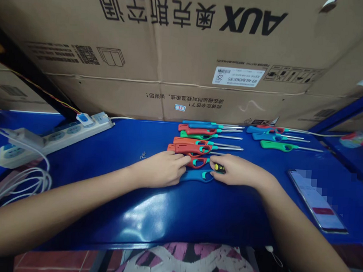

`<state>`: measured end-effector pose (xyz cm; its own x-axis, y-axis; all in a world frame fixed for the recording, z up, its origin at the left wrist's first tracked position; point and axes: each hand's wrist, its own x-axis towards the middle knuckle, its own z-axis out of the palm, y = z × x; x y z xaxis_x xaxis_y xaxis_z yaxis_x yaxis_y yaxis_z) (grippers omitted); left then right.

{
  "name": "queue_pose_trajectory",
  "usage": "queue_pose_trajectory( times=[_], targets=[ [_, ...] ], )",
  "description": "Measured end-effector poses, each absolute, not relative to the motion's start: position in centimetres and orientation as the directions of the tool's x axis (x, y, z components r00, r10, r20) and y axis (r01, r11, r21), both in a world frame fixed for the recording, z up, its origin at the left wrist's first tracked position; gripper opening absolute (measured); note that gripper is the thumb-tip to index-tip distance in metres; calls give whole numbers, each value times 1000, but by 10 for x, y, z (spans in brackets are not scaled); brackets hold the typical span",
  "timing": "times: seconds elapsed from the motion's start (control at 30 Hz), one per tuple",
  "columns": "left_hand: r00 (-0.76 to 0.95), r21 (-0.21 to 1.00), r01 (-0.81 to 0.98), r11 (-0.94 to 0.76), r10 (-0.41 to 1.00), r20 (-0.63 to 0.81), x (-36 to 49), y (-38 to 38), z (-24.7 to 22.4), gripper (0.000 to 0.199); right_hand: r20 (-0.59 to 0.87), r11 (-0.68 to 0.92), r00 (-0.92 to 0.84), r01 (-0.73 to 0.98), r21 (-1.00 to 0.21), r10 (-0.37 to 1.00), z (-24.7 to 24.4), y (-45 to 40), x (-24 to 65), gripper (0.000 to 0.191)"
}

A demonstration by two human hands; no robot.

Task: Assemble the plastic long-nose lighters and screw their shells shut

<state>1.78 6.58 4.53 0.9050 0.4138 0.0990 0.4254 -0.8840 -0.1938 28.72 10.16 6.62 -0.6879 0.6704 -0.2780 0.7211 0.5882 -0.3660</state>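
On the blue table, my left hand (163,169) lies over the handle ends of a red lighter (198,162) and a blue lighter (197,176), its fingers closed round them. Just to the right, my right hand (239,170) is closed on a small yellow and black tool (219,168), its fingertips touching the front of these lighters, whose metal tubes are hidden by the hand. Behind my hands, several long-nosed lighters (196,141) in red, orange, green and blue lie side by side, tubes pointing right.
More lighters (274,146) lie at the back right. A phone (318,201) rests on the blue table (151,216) at right. A white power strip (57,137) with cables is at left. Large cardboard (187,49) stands behind.
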Motion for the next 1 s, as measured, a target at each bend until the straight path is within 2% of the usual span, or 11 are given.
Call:
queue_pose_trajectory(
  times=[0.17,0.33,0.4,0.47,0.63,0.8,0.9,1.0],
  targets=[
    [861,-226,509,-830,496,116,14,70,64,27,-276,595,-691,719,-359,668,68,101,287,10],
    [666,-128,746,-654,735,128,-37,85,81,30,-278,586,-684,725,-362,674,66,102,288,11],
    [585,-30,811,-584,807,88,-62,92,75,31,-279,583,-683,726,-365,675,64,102,289,12],
    [526,122,841,-527,849,49,-83,97,63,32,-280,585,-686,723,-368,672,62,102,290,12],
    [453,378,823,-424,891,15,-104,95,39,33,-280,593,-689,721,-359,669,60,102,289,11],
    [295,552,770,-320,946,137,-100,87,32,31,-285,593,-685,726,-348,670,61,103,288,12],
    [124,700,672,-241,969,215,-92,84,18,33,-287,593,-683,728,-344,672,59,103,289,13],
    [15,823,535,-189,977,214,-80,84,3,38,-289,594,-682,729,-340,672,59,103,289,14]
  ],
)
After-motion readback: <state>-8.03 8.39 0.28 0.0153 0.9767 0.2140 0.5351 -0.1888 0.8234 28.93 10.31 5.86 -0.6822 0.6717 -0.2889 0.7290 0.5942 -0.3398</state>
